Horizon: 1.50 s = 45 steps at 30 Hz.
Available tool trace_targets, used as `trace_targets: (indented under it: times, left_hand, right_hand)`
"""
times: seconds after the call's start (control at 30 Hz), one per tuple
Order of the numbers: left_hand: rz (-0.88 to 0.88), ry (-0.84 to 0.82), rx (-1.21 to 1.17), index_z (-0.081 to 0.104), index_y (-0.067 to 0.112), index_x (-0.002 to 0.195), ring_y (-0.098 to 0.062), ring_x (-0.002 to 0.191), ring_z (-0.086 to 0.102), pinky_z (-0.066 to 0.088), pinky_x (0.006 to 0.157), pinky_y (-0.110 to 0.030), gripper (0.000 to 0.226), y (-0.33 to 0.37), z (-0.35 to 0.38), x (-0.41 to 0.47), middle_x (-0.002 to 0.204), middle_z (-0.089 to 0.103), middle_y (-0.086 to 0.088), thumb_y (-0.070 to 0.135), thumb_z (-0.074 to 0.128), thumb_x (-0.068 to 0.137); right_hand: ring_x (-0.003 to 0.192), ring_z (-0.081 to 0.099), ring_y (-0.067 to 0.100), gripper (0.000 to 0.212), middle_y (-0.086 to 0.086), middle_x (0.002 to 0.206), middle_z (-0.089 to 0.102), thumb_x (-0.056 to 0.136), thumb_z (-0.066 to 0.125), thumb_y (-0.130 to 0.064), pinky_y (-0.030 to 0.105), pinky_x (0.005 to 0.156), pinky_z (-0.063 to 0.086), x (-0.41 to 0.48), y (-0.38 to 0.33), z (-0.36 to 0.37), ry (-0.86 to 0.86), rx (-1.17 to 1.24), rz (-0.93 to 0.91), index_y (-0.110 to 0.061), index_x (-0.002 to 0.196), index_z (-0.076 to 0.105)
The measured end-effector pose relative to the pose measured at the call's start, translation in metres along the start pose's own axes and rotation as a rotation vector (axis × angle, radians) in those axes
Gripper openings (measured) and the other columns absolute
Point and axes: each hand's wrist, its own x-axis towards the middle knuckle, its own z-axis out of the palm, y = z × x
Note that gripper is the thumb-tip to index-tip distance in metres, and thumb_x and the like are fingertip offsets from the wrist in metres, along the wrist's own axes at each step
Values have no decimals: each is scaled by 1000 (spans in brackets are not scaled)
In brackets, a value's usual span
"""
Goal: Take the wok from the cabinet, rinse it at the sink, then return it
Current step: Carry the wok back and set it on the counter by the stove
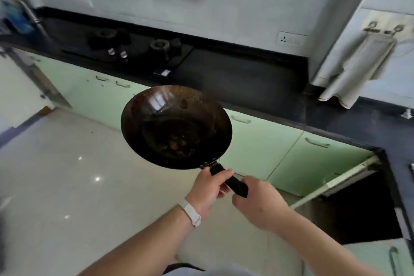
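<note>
The left hand is wrapped round the handle of the wok; the right hand closes on the handle's end. The wok hangs over bare floor, bowl up, handle running back toward the person, well short of the counter. To the right, an open cabinet is dark inside.

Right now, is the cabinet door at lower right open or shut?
Open. The cabinet door is swung out from the green fronts, exposing a dark interior beside it, while both hands hold the wok out over the floor.
</note>
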Motion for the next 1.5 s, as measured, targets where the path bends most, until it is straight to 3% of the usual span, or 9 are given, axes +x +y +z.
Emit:
trace_targets:
  times: [0.3, 0.53, 0.77, 1.1, 1.5]
  left_hand:
    - [45, 140, -90, 58, 17, 79, -10, 52, 54, 39, 54, -25, 14, 47, -182, 11, 58, 62, 7, 18, 66, 90]
    - [100, 283, -160, 56, 15, 83, -9, 51, 56, 41, 52, -23, 14, 78, -261, 16, 59, 61, 6, 20, 67, 90]
    - [90, 467, -330, 53, 15, 89, -11, 49, 52, 36, 50, -26, 16, 98, -325, 50, 58, 57, 7, 20, 68, 87]
    - [-15, 583, -354, 54, 11, 95, -12, 51, 53, 34, 46, -23, 15, 180, -442, 145, 69, 63, -3, 14, 68, 89]
    - [52, 651, -327, 56, 12, 109, -18, 68, 62, 36, 53, -25, 23, 269, -576, 232, 90, 70, -8, 15, 65, 89]
  right_hand:
    - [57, 53, 17, 12, -2, 71, 60, 84, 56, -30, 30, 52, 42, 61, -174, 65, -64, -85, -103, -23, 77, 50]
    - [54, 51, 16, 15, -3, 69, 58, 85, 55, -30, 28, 50, 41, 98, -258, 85, -92, -137, -219, -24, 73, 47]
    - [53, 52, 15, 8, -1, 73, 63, 85, 56, -30, 27, 48, 42, 156, -326, 108, -196, -105, -329, -22, 83, 57]
    - [56, 50, 14, 12, -1, 73, 61, 88, 56, -30, 27, 52, 39, 302, -443, 110, -334, -128, -489, -22, 80, 52]
    - [54, 48, 14, 16, -4, 66, 56, 86, 58, -30, 28, 53, 39, 441, -589, 122, -384, -75, -601, -20, 75, 51]
